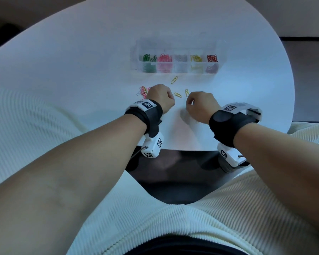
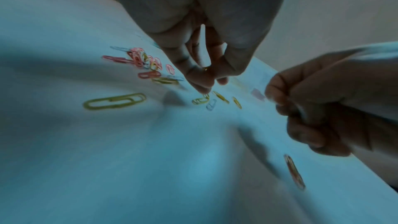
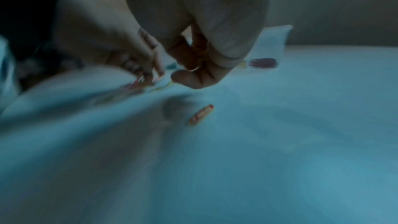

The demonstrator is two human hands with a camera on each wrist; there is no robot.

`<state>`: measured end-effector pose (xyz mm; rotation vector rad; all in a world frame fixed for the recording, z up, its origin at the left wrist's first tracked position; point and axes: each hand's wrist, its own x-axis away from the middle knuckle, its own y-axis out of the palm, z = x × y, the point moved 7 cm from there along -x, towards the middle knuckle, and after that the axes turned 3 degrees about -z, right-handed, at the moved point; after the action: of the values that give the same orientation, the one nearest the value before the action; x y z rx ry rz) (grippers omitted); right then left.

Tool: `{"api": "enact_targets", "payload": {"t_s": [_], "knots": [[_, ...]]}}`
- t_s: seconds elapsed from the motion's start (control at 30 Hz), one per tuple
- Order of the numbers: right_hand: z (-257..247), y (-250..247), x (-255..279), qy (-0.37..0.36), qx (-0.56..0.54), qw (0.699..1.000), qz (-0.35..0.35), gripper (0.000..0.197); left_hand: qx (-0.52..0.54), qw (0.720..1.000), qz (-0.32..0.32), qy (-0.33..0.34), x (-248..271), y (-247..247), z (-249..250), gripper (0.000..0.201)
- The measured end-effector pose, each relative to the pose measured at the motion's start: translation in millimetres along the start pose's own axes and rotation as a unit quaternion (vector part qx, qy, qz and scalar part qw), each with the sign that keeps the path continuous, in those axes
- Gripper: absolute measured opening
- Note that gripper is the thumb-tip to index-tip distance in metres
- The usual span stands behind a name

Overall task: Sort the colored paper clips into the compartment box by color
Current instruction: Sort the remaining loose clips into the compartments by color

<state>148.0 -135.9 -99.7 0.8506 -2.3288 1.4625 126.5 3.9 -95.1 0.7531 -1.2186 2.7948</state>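
My left hand (image 1: 160, 96) pinches a yellow clip (image 2: 205, 68) over the bench (image 1: 81, 61), my curled right hand (image 1: 201, 105) holds nothing I can see, and loose clips (image 1: 178, 94) lie between them.

Head cam looks fwd/down from above onto the counter (image 1: 81, 61) w/ both forearms in view; L & R wrist cams sit low, close behind each hand, facing along fingers, both sharing the counter strip btwn the hands.
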Motion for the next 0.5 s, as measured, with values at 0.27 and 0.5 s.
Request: {"api": "enact_targets", "payload": {"t_s": [0.27,0.5], "knots": [[4,-32,-17,0.035,-0.105,0.993,0.037,0.024,0.055,0.997,0.042,-0.045,-16,-8,-7,0.027],[6,-28,-36,0.029,0.020,0.998,0.048,0.029,-0.006,1.000,0.015,-0.016,-18,1,-15,0.023]]}}
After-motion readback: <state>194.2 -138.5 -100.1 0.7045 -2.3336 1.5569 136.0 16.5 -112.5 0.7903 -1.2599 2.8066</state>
